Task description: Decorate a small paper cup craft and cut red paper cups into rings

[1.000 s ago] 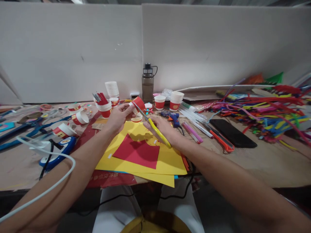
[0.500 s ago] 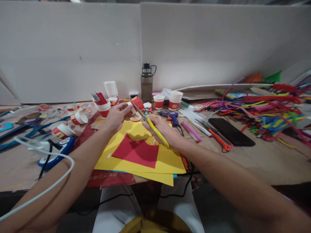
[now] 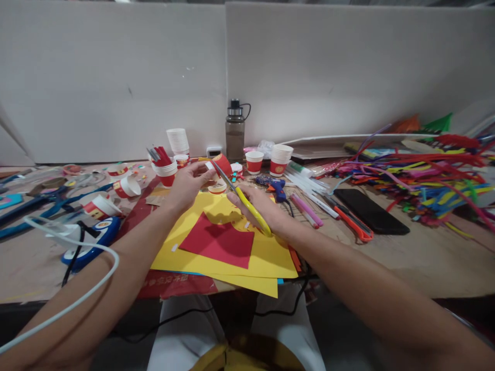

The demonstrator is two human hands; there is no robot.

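My left hand (image 3: 192, 181) pinches a red and white paper cup (image 3: 221, 164), held tilted above the sheets. In my right hand (image 3: 257, 201) is a pair of scissors with yellow handles (image 3: 249, 207); the blades reach up to the cup's edge, and whether they touch it I cannot tell. Below lie yellow paper sheets (image 3: 224, 264) with a cut piece of red paper (image 3: 218, 241) and small scraps on top. A pale cut cup piece (image 3: 217, 189) rests at the sheets' far edge, just under my hands.
A water bottle (image 3: 235, 134) stands by the white wall. Paper cups (image 3: 280, 161) stand behind my hands. To the right lie a blue glue gun (image 3: 277, 189), markers (image 3: 307, 210), an orange box cutter (image 3: 353, 224), a black phone (image 3: 370, 211) and pipe cleaners (image 3: 433, 178). A blue power strip (image 3: 96, 242) sits left.
The whole view has shifted very slightly. Both hands, the cup and the scissors keep nearly the same pose.
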